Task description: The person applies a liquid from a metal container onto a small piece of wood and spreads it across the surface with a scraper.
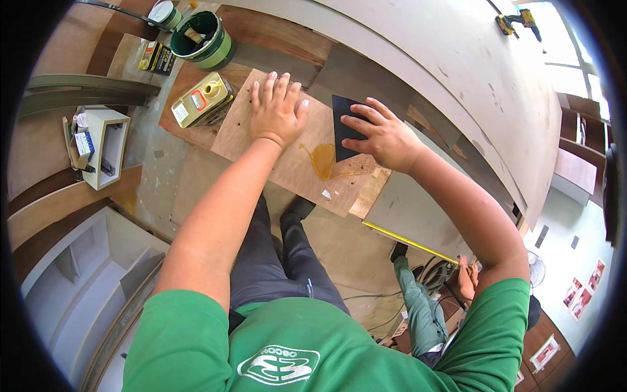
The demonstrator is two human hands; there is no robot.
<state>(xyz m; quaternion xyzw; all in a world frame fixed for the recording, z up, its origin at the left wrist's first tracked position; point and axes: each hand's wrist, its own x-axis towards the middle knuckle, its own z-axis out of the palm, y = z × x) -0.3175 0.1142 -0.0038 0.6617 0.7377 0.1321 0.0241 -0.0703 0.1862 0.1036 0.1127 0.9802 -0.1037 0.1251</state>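
Note:
A thin plywood board lies in front of me, with a puddle of amber glue-like liquid on its face and a thin trail running rightward. My left hand rests flat on the board's far left part, fingers spread. In my right hand is a black flat spreader, tilted up beside the puddle. My fingers lie across its face; the thumb is hidden. Two small white scraps sit near the board's close edge.
Left of the board stands an opened yellow metal can; behind it, a green bucket holds a brush. A large pale panel spans the far side, bearing a drill. A co-worker's hand meets an extended tape measure.

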